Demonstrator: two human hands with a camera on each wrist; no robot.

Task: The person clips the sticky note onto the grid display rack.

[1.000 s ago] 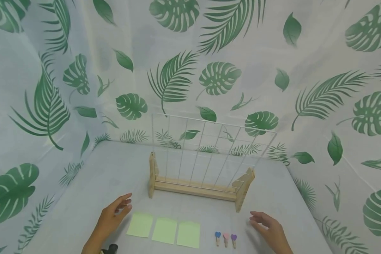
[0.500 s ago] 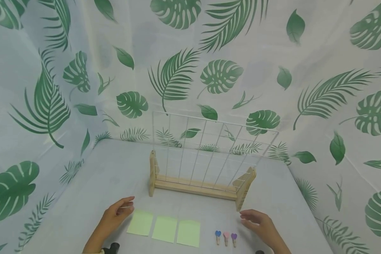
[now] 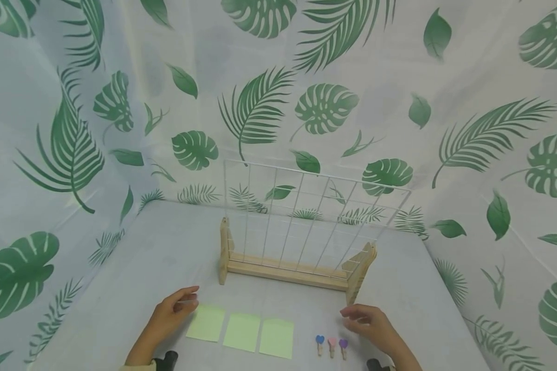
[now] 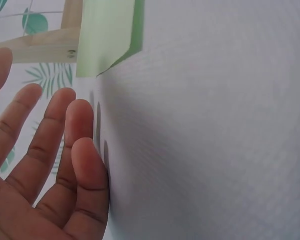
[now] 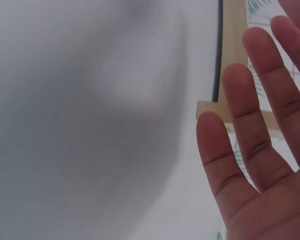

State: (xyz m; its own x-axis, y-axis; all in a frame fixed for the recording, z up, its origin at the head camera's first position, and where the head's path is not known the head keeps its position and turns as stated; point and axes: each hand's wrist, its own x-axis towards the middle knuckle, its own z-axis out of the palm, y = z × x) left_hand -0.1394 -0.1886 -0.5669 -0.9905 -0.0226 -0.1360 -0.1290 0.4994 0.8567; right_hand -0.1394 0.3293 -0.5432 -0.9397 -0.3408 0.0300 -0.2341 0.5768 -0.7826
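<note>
My left hand point(image 3: 169, 315) is beside the leftmost of three pale green paper notes, its fingers relaxed and holding nothing. That left note point(image 3: 206, 323), the middle note point(image 3: 242, 332) and the right note point(image 3: 277, 338) lie in a row. In the left wrist view a green note point(image 4: 107, 35) shows a slightly lifted edge beyond the fingertips. To the right lie three small wooden clothespins with hearts: blue point(image 3: 320, 345), pink point(image 3: 331, 347) and purple point(image 3: 343, 349). My right hand point(image 3: 370, 326) hovers right of the purple one, fingers loosely extended with nothing in them.
Behind the notes stands a white wire grid point(image 3: 301, 221) held in a wooden base point(image 3: 288, 273) with two side supports. Everything rests on a white table point(image 3: 167, 247). Leaf-printed sheeting point(image 3: 260, 108) encloses the table at the back and both sides.
My right hand has moved left toward the clothespins. The left hand has shifted slightly right, close to the left note. Notes, clothespins and rack stay in place.
</note>
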